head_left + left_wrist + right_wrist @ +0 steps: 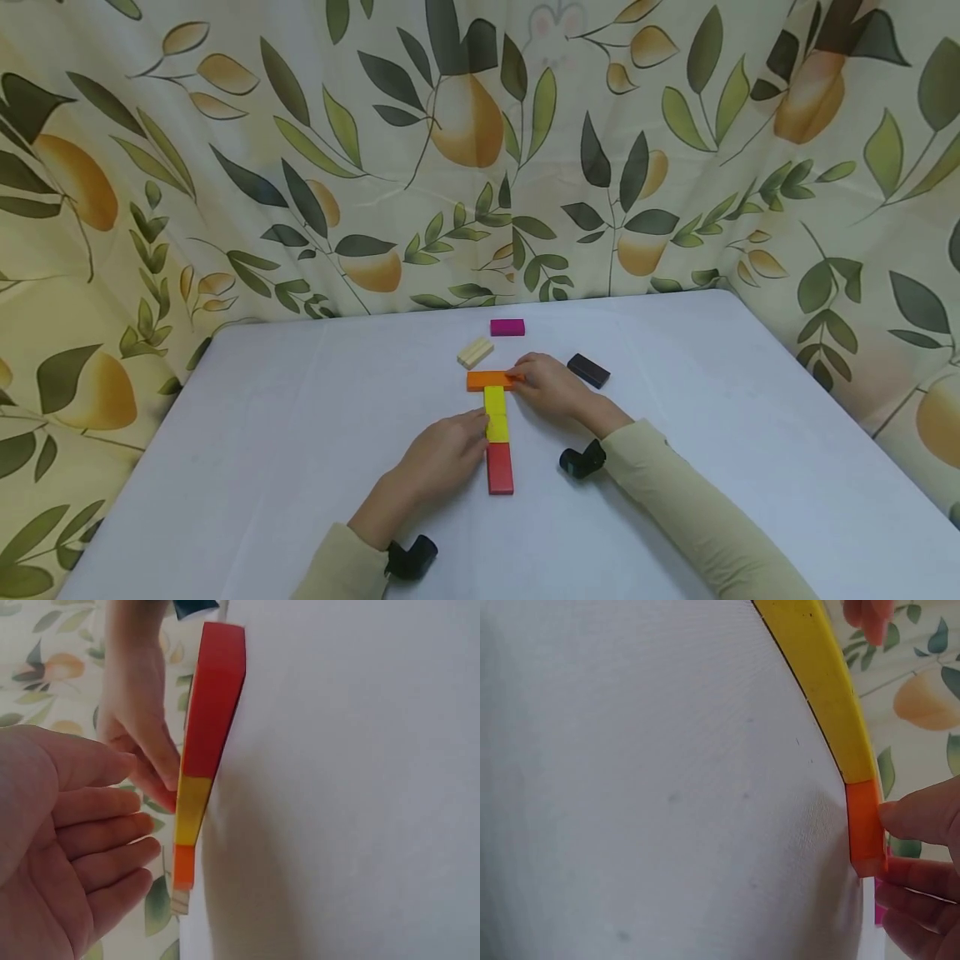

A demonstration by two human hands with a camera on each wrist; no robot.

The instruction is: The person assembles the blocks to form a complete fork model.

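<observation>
An orange block (486, 381) lies crosswise at the far end of a line of blocks, forming a T. Below it run a yellow stretch (497, 402) with a seam across it and then a red block (500, 468) nearest me. My right hand (553, 387) pinches the right end of the orange block, its thumb (915, 814) on one side and fingers on the other. Beside the yellow stretch, on its left, is my left hand (446, 454); its fingers (112, 840) are loosely extended and hold nothing.
Beyond the orange block lie a pale wood-coloured block (476, 352), set at a slant, and a magenta block (507, 327). A black block (588, 371) sits right of my right hand. Patterned fabric (465, 208) hangs behind the white-covered table (300, 392).
</observation>
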